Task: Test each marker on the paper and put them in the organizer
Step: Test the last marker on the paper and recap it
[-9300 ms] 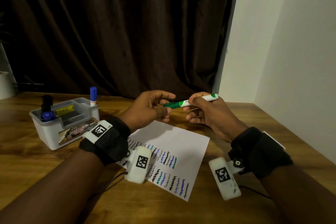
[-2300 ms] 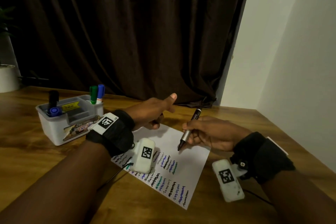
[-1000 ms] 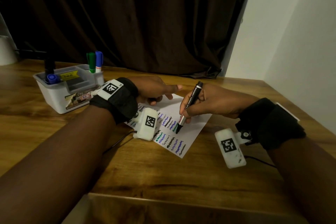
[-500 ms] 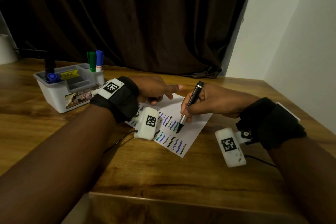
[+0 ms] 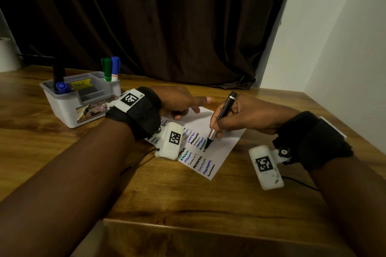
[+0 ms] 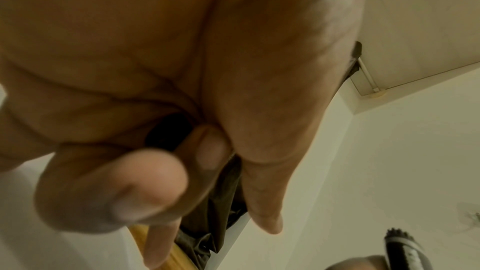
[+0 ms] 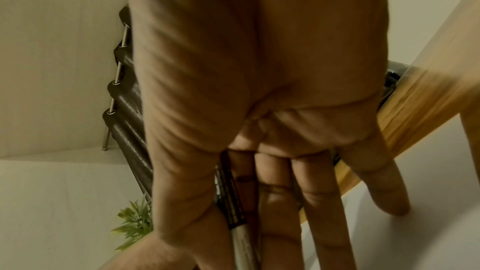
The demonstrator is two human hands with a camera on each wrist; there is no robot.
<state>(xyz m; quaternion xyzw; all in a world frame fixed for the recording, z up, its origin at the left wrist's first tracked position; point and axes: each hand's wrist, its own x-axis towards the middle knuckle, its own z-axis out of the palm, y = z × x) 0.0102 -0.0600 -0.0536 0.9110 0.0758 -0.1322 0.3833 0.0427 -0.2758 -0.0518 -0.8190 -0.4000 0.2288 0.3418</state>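
Observation:
A black marker [image 5: 223,110] is gripped like a pen in my right hand [image 5: 215,129], its tip touching the white paper [image 5: 227,133] beside rows of coloured squiggles. In the right wrist view the marker [image 7: 231,202] runs between thumb and fingers. My left hand [image 5: 183,106] rests on the paper's far left part, index finger stretched out, the other fingers curled round a small black cap [image 6: 166,132]. The grey organizer [image 5: 69,110] stands at the left and holds a green marker [image 5: 107,69], a blue marker [image 5: 115,68], and a black marker [image 5: 58,73].
The wooden table [image 5: 188,194] ends in a front edge close to me. A dark curtain [image 5: 167,27] hangs behind it and a white wall [image 5: 344,48] runs along the right. A white pot [image 5: 6,54] stands at the far left.
The green marker I held earlier now stands in the organizer, and my right hand holds the black one. In the last second its tip has shifted slightly along the paper. The left hand stays put.

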